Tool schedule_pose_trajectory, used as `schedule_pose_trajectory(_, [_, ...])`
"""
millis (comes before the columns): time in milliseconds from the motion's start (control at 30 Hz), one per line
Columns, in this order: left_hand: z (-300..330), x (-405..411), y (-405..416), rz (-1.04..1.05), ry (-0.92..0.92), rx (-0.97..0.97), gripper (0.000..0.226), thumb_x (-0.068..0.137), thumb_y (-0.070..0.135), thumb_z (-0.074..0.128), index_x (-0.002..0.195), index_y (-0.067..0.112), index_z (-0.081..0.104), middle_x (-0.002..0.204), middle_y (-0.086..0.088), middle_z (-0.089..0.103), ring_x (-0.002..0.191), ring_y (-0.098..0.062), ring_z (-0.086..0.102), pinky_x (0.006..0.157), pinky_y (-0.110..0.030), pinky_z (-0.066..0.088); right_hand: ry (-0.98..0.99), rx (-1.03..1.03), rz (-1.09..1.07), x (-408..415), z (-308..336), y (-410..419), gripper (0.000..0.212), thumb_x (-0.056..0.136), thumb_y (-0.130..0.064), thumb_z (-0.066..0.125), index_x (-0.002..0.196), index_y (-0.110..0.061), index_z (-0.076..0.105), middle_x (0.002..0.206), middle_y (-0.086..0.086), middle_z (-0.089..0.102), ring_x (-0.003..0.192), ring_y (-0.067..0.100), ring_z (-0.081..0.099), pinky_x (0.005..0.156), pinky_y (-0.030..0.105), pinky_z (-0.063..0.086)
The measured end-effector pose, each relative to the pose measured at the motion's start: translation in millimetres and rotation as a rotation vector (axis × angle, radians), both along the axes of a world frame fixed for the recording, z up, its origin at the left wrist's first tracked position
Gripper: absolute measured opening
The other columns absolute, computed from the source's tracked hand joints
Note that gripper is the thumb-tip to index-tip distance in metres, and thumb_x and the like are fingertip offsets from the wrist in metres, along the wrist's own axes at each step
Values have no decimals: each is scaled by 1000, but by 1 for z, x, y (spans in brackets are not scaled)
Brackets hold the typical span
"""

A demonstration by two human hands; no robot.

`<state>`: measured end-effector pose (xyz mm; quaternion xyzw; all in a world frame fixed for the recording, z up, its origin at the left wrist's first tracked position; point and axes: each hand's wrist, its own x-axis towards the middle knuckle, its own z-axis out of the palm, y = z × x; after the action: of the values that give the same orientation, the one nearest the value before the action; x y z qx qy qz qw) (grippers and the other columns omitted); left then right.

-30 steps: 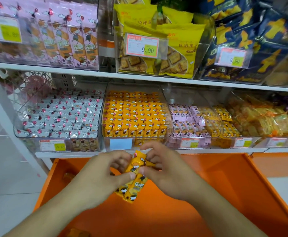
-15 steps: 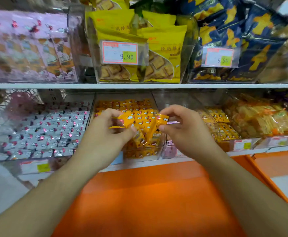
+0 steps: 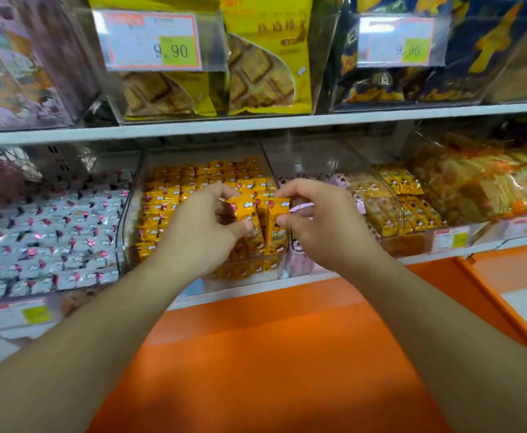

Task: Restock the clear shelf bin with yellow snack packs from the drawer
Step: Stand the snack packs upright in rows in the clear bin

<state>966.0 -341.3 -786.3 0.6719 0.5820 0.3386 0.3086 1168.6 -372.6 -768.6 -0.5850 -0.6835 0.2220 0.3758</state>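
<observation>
Currently, left hand (image 3: 201,235) and right hand (image 3: 320,226), close together, each pinch upright yellow packs (image 3: 260,225) between them, over the clear bin (image 3: 131,210).

Two bare forearms, no sleeves in view. Left hand (image 3: 203,232) & right hand (image 3: 321,226): no gloves, rings, watch (nails short, unpainted where visible).
</observation>
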Motion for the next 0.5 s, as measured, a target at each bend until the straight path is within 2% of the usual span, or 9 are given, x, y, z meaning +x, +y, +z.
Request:
schedule_pose_trajectory(67, [-1,1,-3,-16,35,-34,39,82,27,87,109,38,60,97,8,76,89,-15,73,86,-45,61,-36,-26,6,0,-4,0,28,92,-17,79,105,-39,68,96,-18,63,88,3,64,70,22,51])
schedule_pose_trajectory(167, [-6,4,-8,-36,115,-21,37,83,27,86,108,39,61,94,11,75,86,-11,72,84,-39,61,-128,-21,7,-3,-9,-2,25,92,-20,79,111,-34,70,114,-13,66,105,6,60,85,28,51])
schedule_pose_trajectory(267, [-3,9,-13,-55,212,20,39,86,29,83,120,38,65,90,18,66,89,-11,68,82,-29,55,-217,0,-10,-3,-14,-1,29,90,-23,80,115,-36,70,129,-7,55,115,6,49,99,28,39])
schedule_pose_trajectory(333, [0,12,-16,-75,298,55,44,89,32,81,129,37,65,92,15,61,95,-15,65,84,-27,51,-239,13,-22,-1,-15,0,30,89,-22,81,115,-33,70,130,-7,57,119,7,47,100,27,37])
schedule_pose_trajectory(433, [2,15,-17,-99,358,81,49,91,32,78,137,35,63,104,7,67,104,-19,65,90,-30,53,-261,64,-19,2,-21,3,24,85,-16,83,105,-24,72,122,-9,66,126,14,47,107,35,38])
schedule_pose_trajectory(500, [-1,17,-16,-114,400,92,52,92,33,77,141,34,61,116,3,72,108,-22,67,93,-33,54,-262,94,-21,1,-27,5,23,81,-12,86,98,-22,73,119,-9,63,121,16,47,102,35,38])
